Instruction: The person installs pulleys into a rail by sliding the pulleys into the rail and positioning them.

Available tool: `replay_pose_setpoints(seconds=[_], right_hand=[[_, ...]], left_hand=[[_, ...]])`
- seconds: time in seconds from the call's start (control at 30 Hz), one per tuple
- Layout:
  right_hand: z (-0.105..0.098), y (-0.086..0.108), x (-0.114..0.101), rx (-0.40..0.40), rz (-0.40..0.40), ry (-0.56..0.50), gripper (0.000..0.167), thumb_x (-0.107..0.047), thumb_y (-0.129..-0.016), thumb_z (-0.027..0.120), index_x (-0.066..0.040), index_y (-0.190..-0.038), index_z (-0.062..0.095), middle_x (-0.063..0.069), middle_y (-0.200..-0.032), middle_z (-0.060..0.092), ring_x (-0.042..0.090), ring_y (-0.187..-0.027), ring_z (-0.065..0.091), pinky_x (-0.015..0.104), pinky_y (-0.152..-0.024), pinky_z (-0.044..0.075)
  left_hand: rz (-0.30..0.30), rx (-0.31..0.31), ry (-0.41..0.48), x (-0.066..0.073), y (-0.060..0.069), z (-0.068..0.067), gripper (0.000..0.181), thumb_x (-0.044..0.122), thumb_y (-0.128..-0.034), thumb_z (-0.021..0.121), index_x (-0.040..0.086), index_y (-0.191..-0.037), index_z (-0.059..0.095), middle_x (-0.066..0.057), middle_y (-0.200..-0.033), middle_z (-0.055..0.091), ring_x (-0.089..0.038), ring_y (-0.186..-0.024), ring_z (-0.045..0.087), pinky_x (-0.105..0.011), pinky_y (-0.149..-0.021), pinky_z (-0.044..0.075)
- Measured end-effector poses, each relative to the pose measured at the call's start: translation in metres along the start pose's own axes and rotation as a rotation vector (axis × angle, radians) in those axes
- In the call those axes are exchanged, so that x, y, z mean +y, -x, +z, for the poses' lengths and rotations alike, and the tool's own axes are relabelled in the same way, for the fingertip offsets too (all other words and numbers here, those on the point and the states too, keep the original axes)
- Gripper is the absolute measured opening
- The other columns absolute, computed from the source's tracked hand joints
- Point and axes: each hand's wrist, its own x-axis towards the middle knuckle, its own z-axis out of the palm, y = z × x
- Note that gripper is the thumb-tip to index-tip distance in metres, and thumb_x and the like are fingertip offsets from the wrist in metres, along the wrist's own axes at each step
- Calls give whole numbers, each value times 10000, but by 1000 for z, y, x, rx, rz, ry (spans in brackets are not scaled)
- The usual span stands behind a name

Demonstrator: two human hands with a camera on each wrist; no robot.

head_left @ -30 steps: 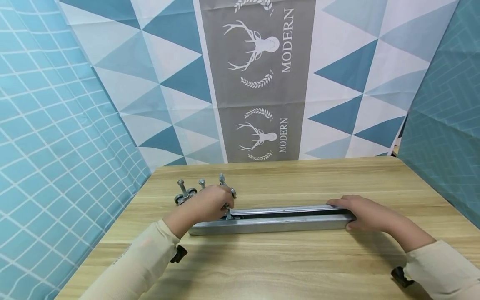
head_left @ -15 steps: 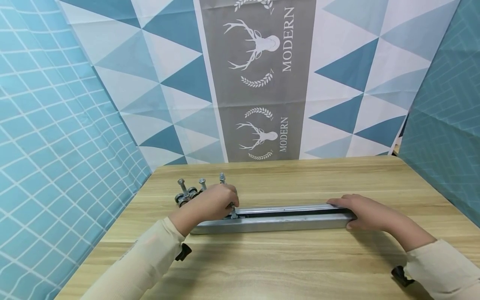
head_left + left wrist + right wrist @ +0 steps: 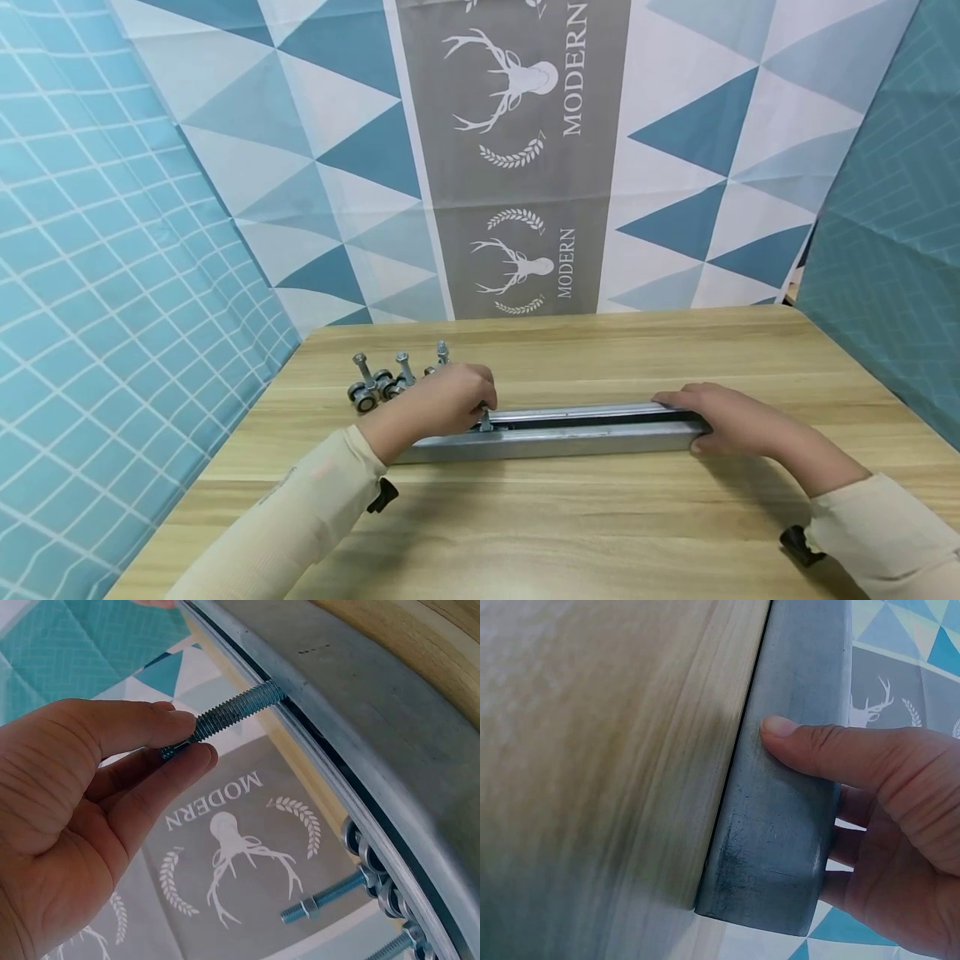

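Note:
A long grey metal rail (image 3: 555,444) with a slot along its top lies across the wooden table. Near its left part, my left hand (image 3: 442,404) pinches a threaded bolt (image 3: 238,711) between thumb and fingers; the bolt stands up out of the slot, its lower end hidden inside. In the left wrist view the left hand (image 3: 97,780) shows thumb and index finger on the bolt. My right hand (image 3: 738,427) grips the rail's right end. In the right wrist view the right hand (image 3: 885,772) has its thumb flat on the rail's side (image 3: 780,825), fingers on the far side.
Several roller wheels with upright bolts (image 3: 364,392) stand behind the rail's left end, partly hidden by my left hand. The wooden table (image 3: 600,525) reaches back to a patterned cloth (image 3: 525,167), with blue cloths (image 3: 90,250) at both sides.
My left hand has slid rightward along the rail, the pinched bolt moving with it through the slot. The right hand keeps its hold on the end. More of the roller wheels now shows.

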Motion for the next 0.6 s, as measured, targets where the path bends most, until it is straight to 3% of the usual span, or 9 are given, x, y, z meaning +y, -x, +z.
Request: replay_pose_setpoints(seconds=[0.2, 0.6], right_hand=[[-1, 0, -1, 6, -3, 10, 705, -78, -692, 860, 24, -1320, 557, 91, -1111, 648, 282, -1012, 615, 492, -840, 498], [-2, 1, -2, 6, -3, 4, 717, -83, -691, 862, 27, -1328, 551, 109, -1131, 644, 300, -1029, 612, 503, -850, 494]], left_hand=[[9, -29, -12, 4, -9, 0, 228, -97, -798, 647, 45, -935, 761, -46, -918, 670, -168, -859, 655, -256, -729, 530], [69, -35, -31, 12, -26, 1, 233, -110, -809, 603, 76, -842, 740, -11, -857, 636, -92, -742, 541, -212, -630, 406]])
